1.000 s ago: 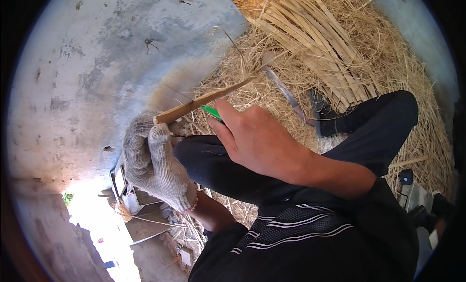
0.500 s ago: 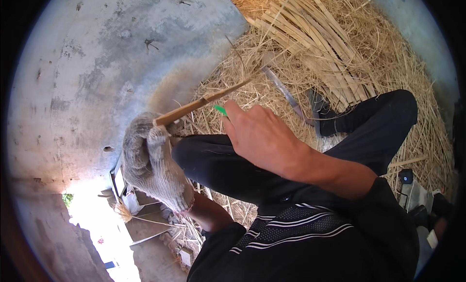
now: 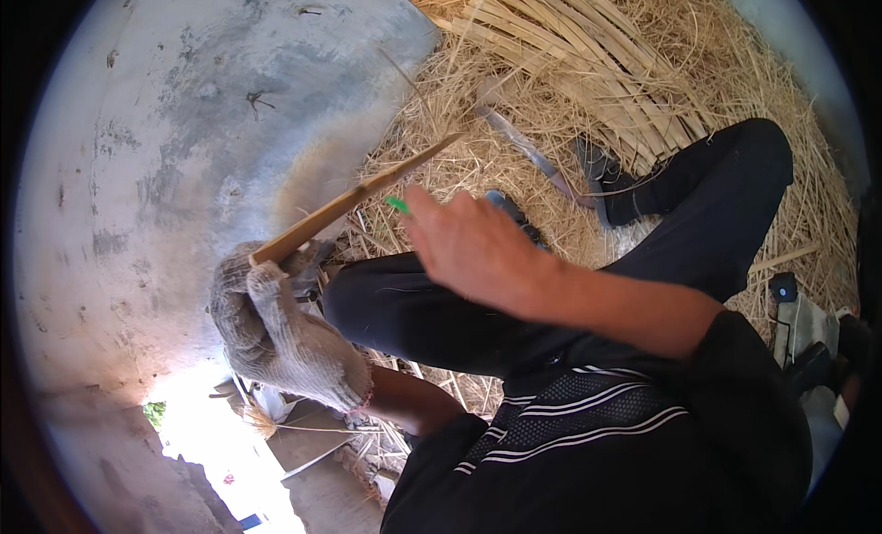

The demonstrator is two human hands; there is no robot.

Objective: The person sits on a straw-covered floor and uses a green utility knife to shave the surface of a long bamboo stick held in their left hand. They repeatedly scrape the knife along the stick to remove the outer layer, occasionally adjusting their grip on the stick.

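My left hand [image 3: 276, 332], in a knitted work glove, grips the near end of a long thin bamboo strip [image 3: 358, 198] that slants up and to the right over the straw. My bare right hand [image 3: 478, 254] hovers just below the strip's far half, over my raised knee in black trousers [image 3: 395, 304]. Its fingers pinch a small green-tipped tool [image 3: 397, 204], most of which is hidden by the hand. The tool's tip sits close under the strip; I cannot tell whether it touches.
A heap of straw and split bamboo strips [image 3: 570, 65] fills the upper right. A long blade [image 3: 524, 148] lies on it beside my black shoe [image 3: 606, 171]. Bare grey concrete [image 3: 184, 120] spreads to the left. Small dark items [image 3: 799, 323] lie at the right edge.
My right hand has slipped off the strip and now sits just below it. The visible far end of the strip has drawn back toward my left hand, which stays put.
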